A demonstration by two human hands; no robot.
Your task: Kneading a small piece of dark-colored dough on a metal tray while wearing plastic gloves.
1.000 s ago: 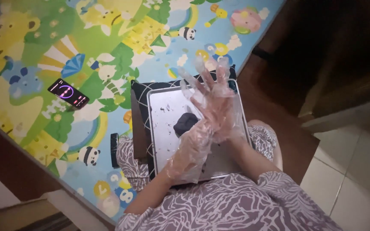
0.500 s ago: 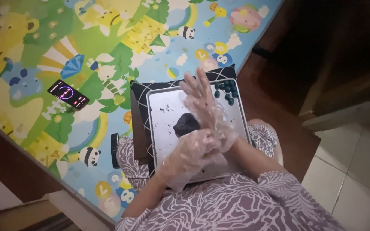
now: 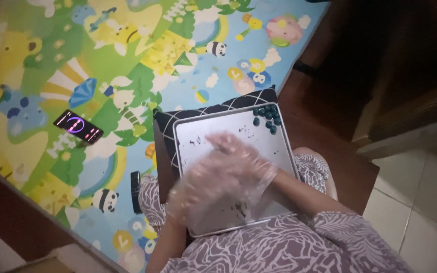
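Your gloved left hand [image 3: 198, 189] and right hand [image 3: 241, 159] have come down from their raised spread and now press together over the tray [image 3: 190, 132], hiding the dark lump; I cannot tell how your fingers sit.

A lit phone [image 3: 78, 126] lies on the colourful cartoon play mat [image 3: 127, 60], near a checked cushion [image 3: 203, 112].

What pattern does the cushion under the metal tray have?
The cushion is black with a white diamond grid, seen in the head view.
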